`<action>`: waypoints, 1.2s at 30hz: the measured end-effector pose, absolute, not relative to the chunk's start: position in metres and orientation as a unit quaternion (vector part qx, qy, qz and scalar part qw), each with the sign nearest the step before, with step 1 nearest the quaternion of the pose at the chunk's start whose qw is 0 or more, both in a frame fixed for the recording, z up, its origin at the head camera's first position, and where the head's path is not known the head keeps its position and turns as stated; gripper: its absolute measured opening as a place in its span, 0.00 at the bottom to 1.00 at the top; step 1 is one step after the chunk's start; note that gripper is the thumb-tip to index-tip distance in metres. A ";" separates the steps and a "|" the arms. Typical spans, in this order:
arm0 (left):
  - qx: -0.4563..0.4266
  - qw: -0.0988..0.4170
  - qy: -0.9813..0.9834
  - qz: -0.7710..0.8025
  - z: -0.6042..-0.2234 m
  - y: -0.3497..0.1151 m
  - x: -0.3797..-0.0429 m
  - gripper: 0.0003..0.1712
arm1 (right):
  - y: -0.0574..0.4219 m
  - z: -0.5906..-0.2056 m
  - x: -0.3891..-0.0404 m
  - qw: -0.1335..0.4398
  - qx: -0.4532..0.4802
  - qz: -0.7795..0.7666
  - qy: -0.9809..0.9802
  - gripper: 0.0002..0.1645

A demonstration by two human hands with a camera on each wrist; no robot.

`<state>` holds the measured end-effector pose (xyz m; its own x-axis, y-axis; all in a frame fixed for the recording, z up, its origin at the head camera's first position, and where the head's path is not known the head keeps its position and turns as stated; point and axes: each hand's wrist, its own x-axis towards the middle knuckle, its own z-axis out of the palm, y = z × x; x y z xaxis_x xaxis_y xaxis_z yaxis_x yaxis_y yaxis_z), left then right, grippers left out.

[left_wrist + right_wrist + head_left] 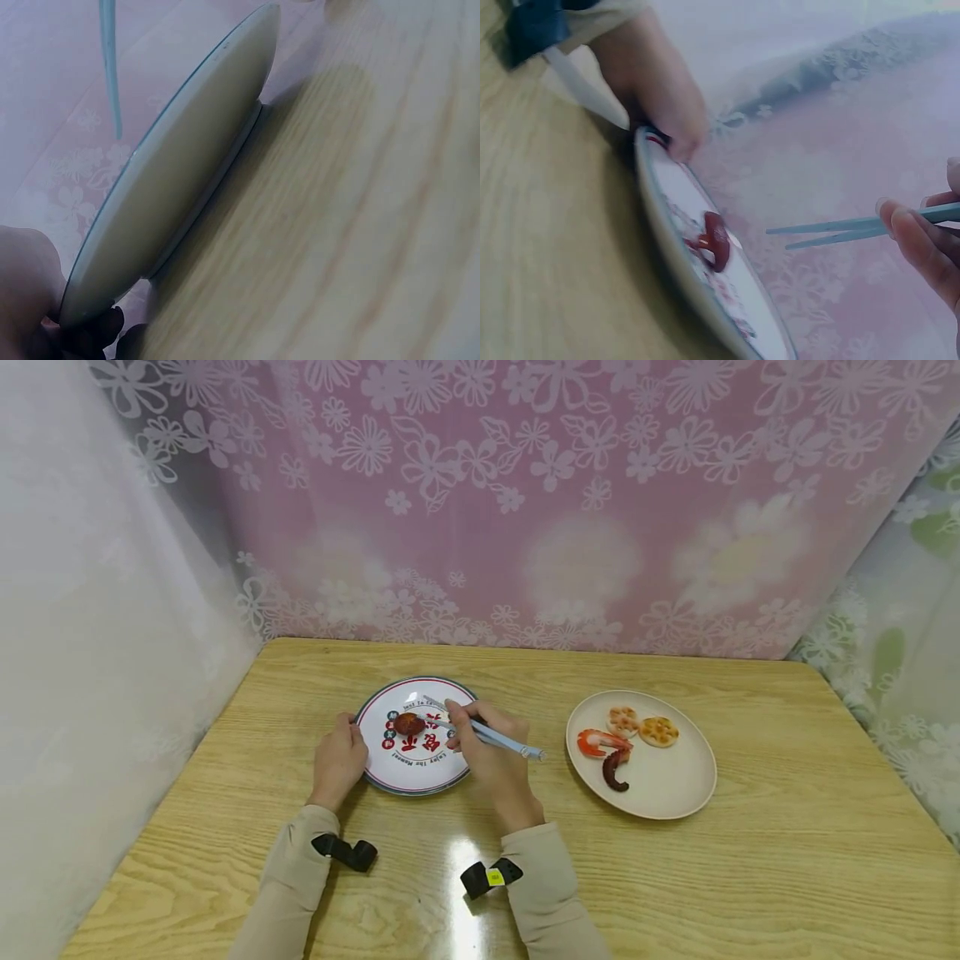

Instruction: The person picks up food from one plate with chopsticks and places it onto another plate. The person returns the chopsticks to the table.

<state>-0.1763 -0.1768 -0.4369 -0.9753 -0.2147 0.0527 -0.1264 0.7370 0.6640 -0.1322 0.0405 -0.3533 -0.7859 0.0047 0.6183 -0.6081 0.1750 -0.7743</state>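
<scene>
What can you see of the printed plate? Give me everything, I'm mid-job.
The printed plate is round, white and glossy, perhaps ceramic or melamine, with a dark rim band, a red line inside it and red and dark lettering around the middle. Its underside is pale, with a foot ring. It sits face up on the wooden table. The left hand holds its left edge. A brown mushroom-like piece lies on it; the chopsticks hang clear above.

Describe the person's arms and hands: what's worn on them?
Beige long sleeves cover both arms: left sleeve, right sleeve. Each wrist carries a black device, left and right; the right one has a yellow label, too small to read. The left hand and right hand are ungloved.
</scene>
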 end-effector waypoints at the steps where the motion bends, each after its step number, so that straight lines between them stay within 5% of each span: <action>1: 0.091 0.062 -0.930 -0.351 -0.437 -0.177 -0.176 0.21 | 0.043 -0.351 -0.132 0.252 0.201 0.611 -0.723 0.09; 27: 0.092 0.061 -0.930 -0.351 -0.439 -0.177 -0.177 0.21 | 0.134 -0.345 -0.144 0.348 0.081 0.618 -0.700 0.14; 36: 0.089 0.062 -0.930 -0.352 -0.439 -0.177 -0.178 0.21 | 0.148 -0.329 -0.130 0.336 0.020 0.643 -0.688 0.15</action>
<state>-0.1775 -0.1768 -0.4386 -0.9765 -0.2088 0.0535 -0.1211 0.7366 0.6654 -0.1295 0.1485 -0.3294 -0.7728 0.4054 0.4883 -0.4598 0.1727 -0.8711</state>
